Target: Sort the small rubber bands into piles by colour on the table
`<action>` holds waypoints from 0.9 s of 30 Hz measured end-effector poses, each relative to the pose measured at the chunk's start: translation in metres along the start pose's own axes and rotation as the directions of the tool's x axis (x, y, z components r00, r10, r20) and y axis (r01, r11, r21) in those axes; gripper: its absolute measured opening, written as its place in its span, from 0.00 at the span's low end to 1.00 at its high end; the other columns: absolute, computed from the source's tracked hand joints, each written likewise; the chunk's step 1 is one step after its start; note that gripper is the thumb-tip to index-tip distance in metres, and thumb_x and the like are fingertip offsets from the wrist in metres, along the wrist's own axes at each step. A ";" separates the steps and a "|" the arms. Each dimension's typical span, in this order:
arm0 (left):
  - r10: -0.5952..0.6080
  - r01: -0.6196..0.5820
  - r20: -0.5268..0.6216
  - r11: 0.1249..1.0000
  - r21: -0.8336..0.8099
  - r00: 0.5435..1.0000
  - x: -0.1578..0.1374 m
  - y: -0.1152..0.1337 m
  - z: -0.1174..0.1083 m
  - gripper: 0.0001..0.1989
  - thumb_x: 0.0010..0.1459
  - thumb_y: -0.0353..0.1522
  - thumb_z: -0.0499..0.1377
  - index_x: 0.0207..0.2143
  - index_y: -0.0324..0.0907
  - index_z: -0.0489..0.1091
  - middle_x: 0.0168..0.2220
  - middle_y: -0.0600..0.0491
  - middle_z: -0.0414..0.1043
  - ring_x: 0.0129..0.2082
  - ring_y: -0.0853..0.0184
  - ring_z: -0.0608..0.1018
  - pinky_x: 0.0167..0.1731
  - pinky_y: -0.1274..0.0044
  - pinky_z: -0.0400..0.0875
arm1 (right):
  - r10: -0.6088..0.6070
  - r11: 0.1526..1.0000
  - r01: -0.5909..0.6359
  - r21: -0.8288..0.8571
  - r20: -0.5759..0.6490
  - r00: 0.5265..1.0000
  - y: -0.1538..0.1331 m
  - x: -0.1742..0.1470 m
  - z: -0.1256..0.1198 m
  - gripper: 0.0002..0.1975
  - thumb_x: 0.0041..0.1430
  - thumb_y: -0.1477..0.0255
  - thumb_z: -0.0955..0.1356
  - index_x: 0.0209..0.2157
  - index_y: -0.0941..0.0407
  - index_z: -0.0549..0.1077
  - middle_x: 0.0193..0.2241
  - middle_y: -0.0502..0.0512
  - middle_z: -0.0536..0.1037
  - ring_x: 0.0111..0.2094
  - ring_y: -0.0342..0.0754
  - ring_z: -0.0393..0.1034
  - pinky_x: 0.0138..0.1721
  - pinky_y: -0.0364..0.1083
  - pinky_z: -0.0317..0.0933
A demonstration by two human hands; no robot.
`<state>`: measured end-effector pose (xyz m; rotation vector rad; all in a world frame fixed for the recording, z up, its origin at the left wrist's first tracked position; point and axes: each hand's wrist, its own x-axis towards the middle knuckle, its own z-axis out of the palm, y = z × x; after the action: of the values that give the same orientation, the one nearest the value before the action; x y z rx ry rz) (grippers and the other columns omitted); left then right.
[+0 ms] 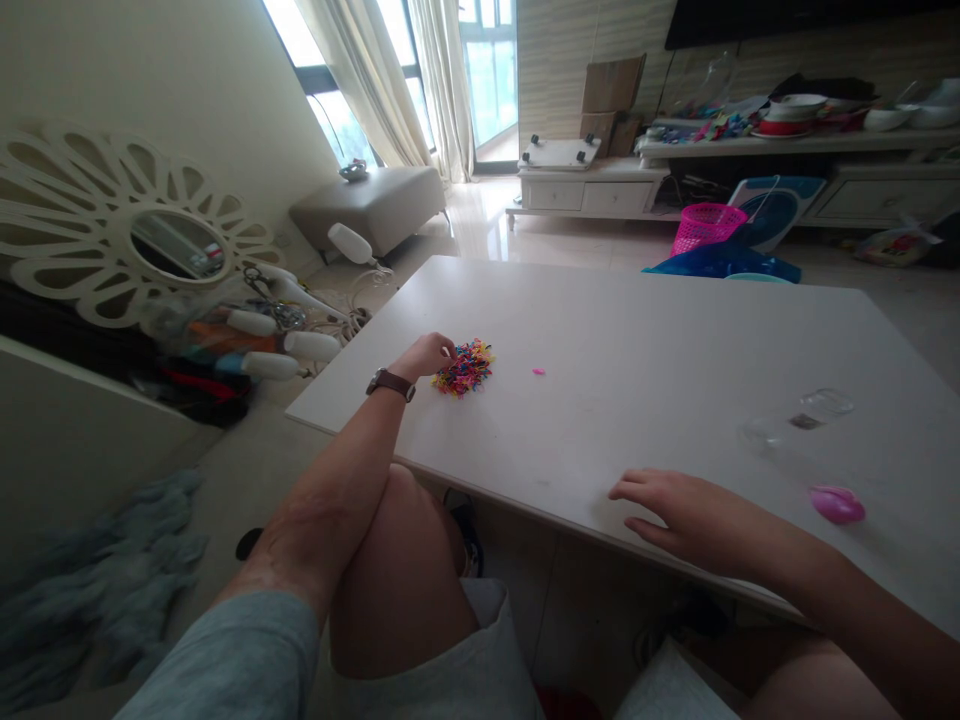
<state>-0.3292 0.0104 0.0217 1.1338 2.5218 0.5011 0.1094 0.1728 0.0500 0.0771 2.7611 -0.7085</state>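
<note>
My left hand [430, 355], with a brown watch on its wrist, reaches the edge of a heap of tiny multi-coloured pieces [469, 370] on the white table [622, 330]. Its fingers are curled together at the heap; whatever may be between them is too small to make out. A single small pink piece [538, 371] lies to the right of the heap. Close to the near table edge, my right hand [664, 505] rests palm down, fingers apart and holding nothing. Farther right are a glossy pink rounded object [838, 504] and a clear plastic container [821, 404] lying down.
Left of the table stands a lamp with several white shades [311, 346], near a white-framed mirror [180, 245]. Beyond the table are a pink basket [705, 225], a blue plastic sheet [727, 262] and a low white cabinet [589, 192]. My knees are under the near edge.
</note>
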 end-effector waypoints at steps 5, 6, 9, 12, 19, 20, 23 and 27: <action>-0.005 0.006 0.016 0.999 -0.032 1.000 0.000 0.000 0.000 0.11 0.49 0.32 0.63 0.34 0.37 0.82 0.28 0.48 0.80 0.27 0.66 0.78 0.29 0.79 0.69 | 0.003 1.000 -0.003 -0.011 0.006 1.000 0.001 0.001 0.001 0.15 0.67 0.65 0.65 0.50 0.52 0.78 0.44 0.60 0.81 0.44 0.56 0.78 0.47 0.51 0.68; -0.011 0.012 0.021 0.999 -0.042 1.000 0.000 0.000 -0.001 0.11 0.49 0.32 0.63 0.34 0.37 0.82 0.27 0.48 0.80 0.27 0.66 0.78 0.29 0.79 0.69 | 0.003 1.000 -0.002 -0.013 0.006 1.000 0.001 0.001 0.001 0.15 0.67 0.65 0.65 0.49 0.52 0.78 0.44 0.60 0.81 0.44 0.55 0.78 0.47 0.51 0.68; -0.022 0.023 0.025 0.998 -0.063 0.999 -0.002 0.002 -0.001 0.09 0.48 0.31 0.64 0.32 0.37 0.82 0.25 0.49 0.79 0.27 0.67 0.78 0.28 0.80 0.68 | 0.003 1.000 -0.003 -0.021 0.008 1.000 -0.001 0.000 0.000 0.15 0.67 0.65 0.65 0.50 0.52 0.79 0.44 0.60 0.81 0.44 0.55 0.78 0.47 0.50 0.69; -0.025 0.026 0.010 0.998 -0.062 1.000 -0.004 0.003 -0.002 0.08 0.46 0.30 0.65 0.30 0.37 0.83 0.24 0.50 0.79 0.26 0.68 0.77 0.28 0.79 0.69 | 0.005 1.000 -0.005 -0.022 0.006 1.000 -0.002 0.000 -0.001 0.15 0.67 0.65 0.64 0.50 0.52 0.78 0.44 0.60 0.81 0.44 0.55 0.77 0.47 0.50 0.69; -0.012 0.011 -0.013 0.995 -0.096 1.000 -0.006 0.000 -0.002 0.07 0.46 0.31 0.66 0.28 0.38 0.82 0.23 0.50 0.78 0.26 0.67 0.77 0.27 0.78 0.68 | -0.001 1.000 0.001 -0.014 0.009 1.000 -0.001 0.002 0.000 0.15 0.67 0.64 0.65 0.49 0.52 0.78 0.43 0.60 0.81 0.43 0.56 0.78 0.46 0.50 0.69; -0.014 0.013 -0.008 0.995 -0.099 1.000 -0.006 -0.001 -0.002 0.07 0.46 0.31 0.66 0.29 0.37 0.82 0.23 0.50 0.78 0.26 0.67 0.76 0.27 0.78 0.68 | 0.001 1.000 -0.001 -0.016 0.011 1.000 -0.001 0.002 0.000 0.15 0.67 0.64 0.64 0.49 0.52 0.78 0.43 0.60 0.81 0.43 0.56 0.78 0.46 0.50 0.69; -0.023 0.023 0.006 0.994 -0.107 1.000 -0.007 -0.005 0.000 0.09 0.45 0.31 0.66 0.30 0.38 0.83 0.24 0.50 0.79 0.25 0.67 0.76 0.26 0.79 0.67 | 0.000 1.000 0.000 -0.013 0.007 1.000 -0.002 0.002 0.000 0.15 0.67 0.64 0.64 0.49 0.52 0.78 0.43 0.60 0.81 0.43 0.55 0.78 0.46 0.50 0.69; -0.026 0.027 0.004 0.989 -0.144 1.000 -0.005 -0.011 0.001 0.09 0.43 0.32 0.65 0.29 0.38 0.82 0.25 0.50 0.79 0.28 0.66 0.78 0.26 0.79 0.67 | 0.005 1.000 -0.005 -0.012 0.010 1.000 -0.001 0.002 0.000 0.15 0.67 0.64 0.64 0.49 0.52 0.79 0.43 0.60 0.81 0.43 0.55 0.78 0.46 0.50 0.69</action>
<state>-0.3327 -0.0002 0.0162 1.0459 2.4507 0.6621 0.1074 0.1718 0.0501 0.0780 2.7537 -0.6894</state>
